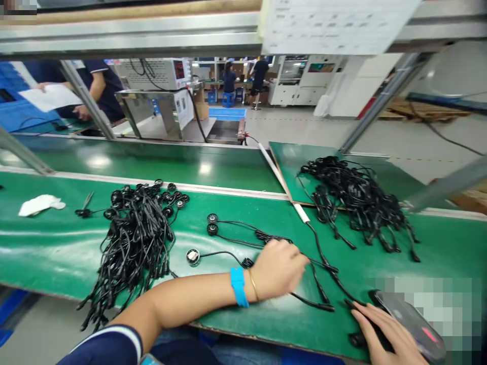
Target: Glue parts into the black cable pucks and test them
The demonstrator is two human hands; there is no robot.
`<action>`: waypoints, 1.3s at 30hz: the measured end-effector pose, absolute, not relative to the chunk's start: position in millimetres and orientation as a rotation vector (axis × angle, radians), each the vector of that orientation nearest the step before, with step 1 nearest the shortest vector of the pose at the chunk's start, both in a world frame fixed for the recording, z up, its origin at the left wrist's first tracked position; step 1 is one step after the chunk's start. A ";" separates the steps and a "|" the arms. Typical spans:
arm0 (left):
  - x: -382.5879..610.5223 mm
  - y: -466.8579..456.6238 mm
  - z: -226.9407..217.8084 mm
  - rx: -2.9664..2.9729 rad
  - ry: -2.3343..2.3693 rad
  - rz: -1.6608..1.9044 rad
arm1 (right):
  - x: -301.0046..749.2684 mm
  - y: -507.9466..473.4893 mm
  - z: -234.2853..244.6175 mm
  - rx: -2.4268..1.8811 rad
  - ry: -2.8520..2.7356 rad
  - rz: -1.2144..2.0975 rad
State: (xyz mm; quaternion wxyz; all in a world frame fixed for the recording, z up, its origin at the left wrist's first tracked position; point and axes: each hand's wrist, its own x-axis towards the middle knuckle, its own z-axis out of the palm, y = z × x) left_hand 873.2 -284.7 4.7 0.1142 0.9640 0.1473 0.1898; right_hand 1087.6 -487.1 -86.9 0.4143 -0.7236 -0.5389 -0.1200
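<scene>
My left hand point(279, 268) reaches across the middle of the bench, its fingers curled closed over a black cable point(224, 253). That cable ends in a round silver-rimmed disc point(193, 257). Two similar cables with black round heads point(212, 229) lie just behind, passing under or beside the hand; their plug ends point(325, 307) show to its right. At the lower right, my right hand point(391, 334) bends its fingers around a dark piece that I cannot make out, beside a dark grey device point(411, 319) with a red light. The device is partly blurred out.
A large heap of black cables point(137, 233) covers the bench's left part. Another heap point(353, 192) lies on a raised green board point(283, 157) at right. A white cloth point(41, 205) and tweezers point(88, 200) are far left. Metal posts frame the bench; co-workers stand beyond.
</scene>
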 end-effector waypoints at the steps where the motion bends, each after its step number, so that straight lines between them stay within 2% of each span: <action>1: 871.3 -275.0 8.8 2.842 0.525 0.484 | 1085.8 -485.4 -85.4 -1.815 -1.344 -0.304; 11: 896.8 -247.7 -9.0 2.946 0.563 0.281 | 1076.7 -475.8 -86.3 -1.885 -1.206 -0.313; 18: 876.0 -257.0 13.7 2.982 0.416 0.265 | 1070.5 -472.4 -81.7 -1.851 -1.162 -0.292; 24: 927.3 -291.5 0.7 2.898 -0.141 0.232 | 1066.1 -469.4 -78.4 -1.863 -1.134 -0.277; 30: 952.3 -302.8 -26.1 2.717 0.096 0.307 | 1060.5 -471.4 -72.9 -1.899 -1.115 -0.279; 36: 951.2 -299.0 -24.4 2.202 0.167 0.366 | 1056.9 -473.7 -71.1 -1.902 -1.053 -0.240; 39: 952.5 -298.2 -24.8 2.129 0.130 0.350 | 1055.1 -472.6 -69.9 -1.896 -1.036 -0.215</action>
